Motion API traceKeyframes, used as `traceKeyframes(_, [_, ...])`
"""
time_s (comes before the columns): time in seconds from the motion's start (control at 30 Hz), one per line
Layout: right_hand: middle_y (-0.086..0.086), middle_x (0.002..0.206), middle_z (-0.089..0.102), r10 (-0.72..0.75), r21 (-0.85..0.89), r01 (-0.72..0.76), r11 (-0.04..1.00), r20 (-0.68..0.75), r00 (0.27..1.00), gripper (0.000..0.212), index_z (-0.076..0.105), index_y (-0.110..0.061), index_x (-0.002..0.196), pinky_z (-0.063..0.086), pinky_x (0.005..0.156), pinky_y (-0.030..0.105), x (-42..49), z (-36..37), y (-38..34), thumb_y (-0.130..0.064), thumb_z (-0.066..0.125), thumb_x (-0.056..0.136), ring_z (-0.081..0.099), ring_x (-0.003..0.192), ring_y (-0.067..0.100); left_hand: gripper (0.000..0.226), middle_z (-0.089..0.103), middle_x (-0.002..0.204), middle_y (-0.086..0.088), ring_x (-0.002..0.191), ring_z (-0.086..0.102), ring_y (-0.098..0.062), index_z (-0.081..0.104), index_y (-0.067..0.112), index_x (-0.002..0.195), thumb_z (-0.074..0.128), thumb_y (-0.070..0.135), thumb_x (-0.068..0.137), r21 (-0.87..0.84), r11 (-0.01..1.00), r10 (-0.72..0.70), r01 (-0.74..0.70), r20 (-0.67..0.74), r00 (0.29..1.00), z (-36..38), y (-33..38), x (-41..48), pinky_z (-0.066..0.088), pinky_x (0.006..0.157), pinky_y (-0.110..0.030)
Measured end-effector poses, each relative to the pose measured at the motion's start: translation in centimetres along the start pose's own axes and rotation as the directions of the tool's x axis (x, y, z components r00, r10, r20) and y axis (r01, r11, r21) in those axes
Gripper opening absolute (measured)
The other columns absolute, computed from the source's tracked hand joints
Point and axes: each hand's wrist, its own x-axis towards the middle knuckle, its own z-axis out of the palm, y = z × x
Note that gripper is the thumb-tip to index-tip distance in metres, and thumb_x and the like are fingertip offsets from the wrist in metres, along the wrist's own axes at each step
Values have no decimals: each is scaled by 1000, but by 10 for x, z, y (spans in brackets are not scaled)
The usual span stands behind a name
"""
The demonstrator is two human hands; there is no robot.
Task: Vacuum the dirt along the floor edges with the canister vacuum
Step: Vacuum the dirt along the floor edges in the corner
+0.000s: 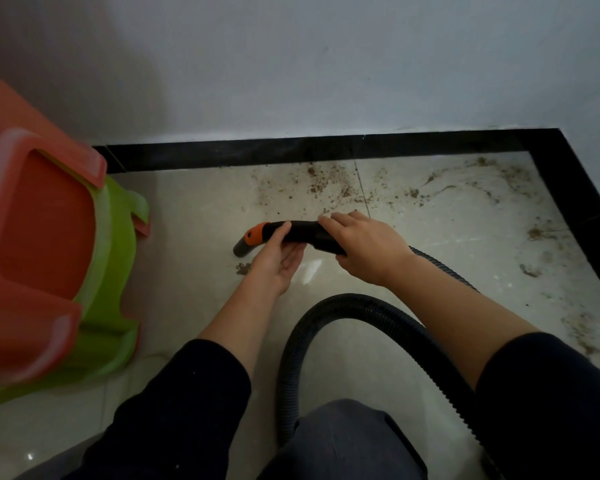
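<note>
While the left hand (pixel 278 259) cups the vacuum nozzle (pixel 297 232) from below, thumb on top, the right hand (pixel 364 249) grips its rear end where the hose (pixel 326 306) joins, low over the tiled floor (pixel 194 209), near dirt (pixel 326 185) scattered along the black skirting (pixel 257 152).

Left hand (pixel 278 259): palm up, fingers beneath the vacuum handle (pixel 300 232), thumb hooked over its top.
Right hand (pixel 364 245): palm down, fingers curled over the handle's thicker end, just beside the left.
Forearms (pixel 243 306): both bare, reaching forward and converging.
Dark sleeves (pixel 187 393): pushed up near the elbows.
Knee (pixel 343 441): one, between the arms.
</note>
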Motion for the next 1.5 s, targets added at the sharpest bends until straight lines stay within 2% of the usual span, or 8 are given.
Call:
traceKeyframes(0.27, [4,133,50,-28,3,28,1000,6,1000,60,30,-15,145,49,85,33,8,-2,-8,-20,57,92,49,114,23,19,67,117,-18,100,64,-20,60,4,100,64,22,93,-29,1000,11,-11,-23,1000,-11,5,3,50,94,-27])
traceKeyframes(0.47, [4,131,50,-38,-9,38,999,5,999,59,29,-16,145,48,82,32,14,-2,-12,-19,55,92,48,113,23,18,68,110,-16,94,65,-18,60,5,99,65,22,93,-48,999,11,-12,-19,1000,-17,9,4,50,91,-26])
traceKeyframes(0.73, [4,131,51,-46,3,46,999,9,999,58,33,-16,144,50,83,32,11,-4,-12,-17,57,91,49,112,22,22,66,102,-14,102,63,-19,59,3,103,63,23,94,-55,998,-9,7,-28,1000,-16,5,1,48,100,-28])
traceKeyframes(1.03, [2,132,51,-29,1,29,1000,1,1000,58,33,-18,143,49,84,32,-1,-14,0,-19,58,91,49,113,21,20,68,98,-14,91,66,-18,60,5,98,66,22,92,-59,998,-2,2,2,1000,-4,-2,-7,49,99,-29])
traceKeyframes(1.13, [2,131,51,-27,-3,27,1000,7,1000,59,32,-18,144,49,84,32,-5,-15,2,-18,58,90,50,112,22,19,68,105,-15,90,65,-17,60,5,97,65,23,93,-54,999,4,-3,8,1000,-1,-6,-9,49,96,-27])
traceKeyframes(1.27, [2,131,51,-23,-9,23,1000,21,1000,61,31,-18,145,48,84,32,-10,-13,4,-18,59,90,49,112,21,18,65,115,-17,98,63,-19,60,6,94,64,23,94,-41,999,-5,5,13,1000,1,-12,-11,48,98,-28])
traceKeyframes(1.4, [2,128,52,-13,-10,14,1000,30,999,59,34,-18,143,48,83,31,-15,-12,7,-18,59,90,49,110,21,19,65,120,-18,88,65,-16,60,6,97,64,24,93,-36,999,-19,20,18,1000,4,-18,-11,49,94,-27])
traceKeyframes(1.5, [2,127,53,-3,-12,3,1000,32,999,58,35,-18,142,50,83,33,-17,-11,10,-18,59,89,50,110,22,20,65,121,-18,91,64,-17,61,4,99,64,24,94,-36,999,-28,29,21,999,6,-21,-12,48,96,-27])
